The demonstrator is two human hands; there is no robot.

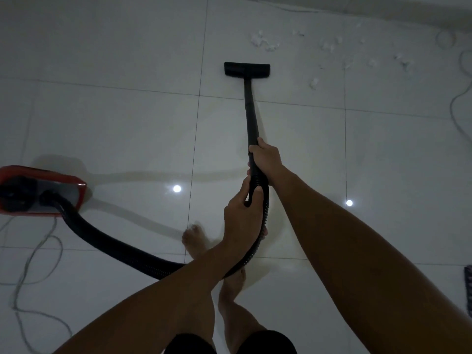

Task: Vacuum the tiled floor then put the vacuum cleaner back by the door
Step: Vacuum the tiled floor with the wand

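Observation:
A black vacuum wand [249, 108] runs forward from my hands to a flat black floor head [247, 69] resting on the white tiled floor [127, 123]. My right hand [265, 157] grips the wand's upper end. Just below it, my left hand [242, 213] is closed around the ribbed black hose [115, 246]. That hose curves left to the red canister vacuum [40, 190] at the left edge. White fluffy scraps [263, 42] lie on the tiles beyond and right of the floor head.
A grey power cord [33, 264] loops over the floor at lower left, and another cord [457, 103] trails along the right edge. A wall base [383, 11] runs along the top right. My bare feet [194, 241] stand under the hose. A dark mat corner [468, 287] shows at right.

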